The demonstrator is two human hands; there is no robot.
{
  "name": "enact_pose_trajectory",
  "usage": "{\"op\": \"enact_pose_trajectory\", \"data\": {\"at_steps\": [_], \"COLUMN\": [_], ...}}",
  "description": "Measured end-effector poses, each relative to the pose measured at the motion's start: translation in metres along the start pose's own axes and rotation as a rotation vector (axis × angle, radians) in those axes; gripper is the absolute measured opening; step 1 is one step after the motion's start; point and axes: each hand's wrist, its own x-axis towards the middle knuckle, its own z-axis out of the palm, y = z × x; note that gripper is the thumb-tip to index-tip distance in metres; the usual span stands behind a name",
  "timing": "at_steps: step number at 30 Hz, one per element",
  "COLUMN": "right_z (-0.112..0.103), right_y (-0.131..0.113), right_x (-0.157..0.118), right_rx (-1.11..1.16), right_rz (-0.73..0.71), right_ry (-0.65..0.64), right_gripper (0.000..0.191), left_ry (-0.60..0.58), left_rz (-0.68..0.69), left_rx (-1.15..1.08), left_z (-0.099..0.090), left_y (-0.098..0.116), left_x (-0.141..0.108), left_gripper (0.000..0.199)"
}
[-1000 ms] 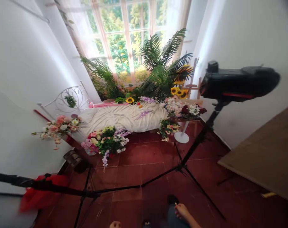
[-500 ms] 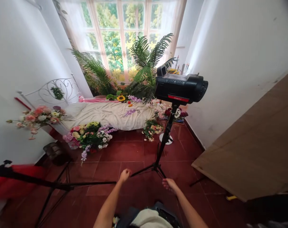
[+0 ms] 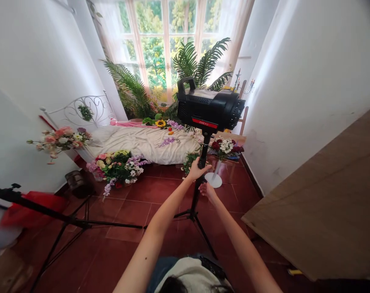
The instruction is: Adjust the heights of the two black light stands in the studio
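Note:
A black studio light [image 3: 211, 109] with a top handle and a red label is mounted on a black light stand [image 3: 194, 201]. My left hand [image 3: 197, 170] is wrapped around the upper pole, below the lamp, with the thumb across it. Just lower, my right hand [image 3: 207, 190] is at the pole's right side with its fingers curled in close to the collar. What those fingers pinch, if anything, is hidden. The stand's legs are spread on the red tiled floor [image 3: 133, 207].
Behind the light is a bed with a cream cover [image 3: 136, 140] and flower bunches [image 3: 118, 167]. Another black stand [image 3: 72, 219] reaches across the left. A large brown board [image 3: 322, 195] leans at the right. A white round base [image 3: 214, 180] is just beyond my hands.
Both hands have come up and forward from below to the stand's pole. My left hand has taken hold of it. The lamp now appears farther left and turned somewhat.

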Motion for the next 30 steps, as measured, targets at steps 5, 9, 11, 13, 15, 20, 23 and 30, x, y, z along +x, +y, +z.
{"op": "enact_pose_trajectory", "data": {"at_steps": [5,9,11,13,15,20,23,30], "right_z": [-0.012,-0.014,-0.012,-0.010,-0.010,-0.012,-0.010,0.002], "right_y": [-0.008,-0.021,-0.025,-0.028,-0.030,-0.030,-0.027,-0.018], "right_x": [-0.007,-0.011,-0.014,-0.017,-0.018,-0.017,-0.014,-0.009], "right_rx": [0.253,0.428,0.512,0.562,0.566,0.458,0.366,0.360], "right_rz": [0.175,0.213,0.182,0.148,0.131,0.122,0.072,-0.050], "right_ry": [-0.207,-0.377,-0.440,-0.479,-0.496,-0.478,-0.397,-0.258], "right_gripper": [0.051,0.045,0.043,0.044,0.045,0.046,0.049,0.053], "left_ry": [0.136,0.107,0.138,0.170,0.175,0.159,0.161,0.194], "left_rz": [-0.082,-0.061,-0.040,-0.037,-0.048,-0.077,-0.051,-0.042], "left_rx": [-0.164,-0.194,-0.186,-0.171,-0.156,-0.159,-0.153,-0.100], "left_z": [0.023,0.026,0.027,0.030,0.031,0.032,0.033,0.034], "left_y": [0.008,0.008,0.006,0.002,0.000,-0.004,-0.005,0.000], "left_x": [0.003,0.005,0.007,0.008,0.009,0.010,0.010,0.008], "left_gripper": [0.040,0.037,0.034,0.033,0.032,0.033,0.032,0.036]}}
